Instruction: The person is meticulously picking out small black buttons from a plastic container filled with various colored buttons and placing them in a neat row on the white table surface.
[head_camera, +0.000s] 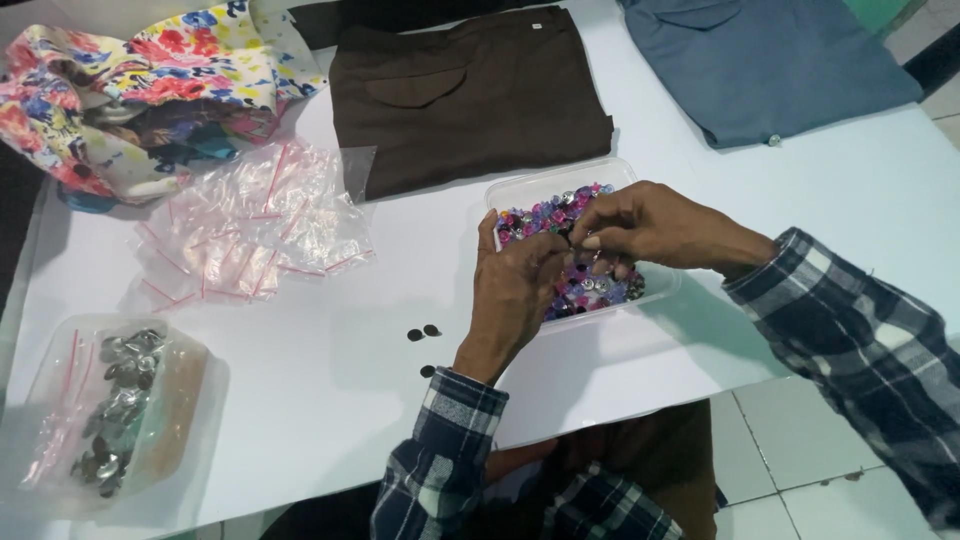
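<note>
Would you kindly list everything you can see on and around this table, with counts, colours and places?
Table: one, white, fills the view.
Clear tray: one, centre, holding mixed purple, pink and silver buttons.
Loose dark buttons: three, on the table left of the tray.
Small zip bags: a pile, clear with red strips, upper left.
Bag of silver buttons: one, clear, lower left.
Floral fabric: one heap, multicoloured, top left.
Brown garment: one, folded, top centre.
Blue garment: one, folded, top right.
Floor tiles: white, lower right.
Left hand: over the tray, plaid sleeve.
Right hand: fingertips meet the left's over the tray; grip contents unclear.
</note>
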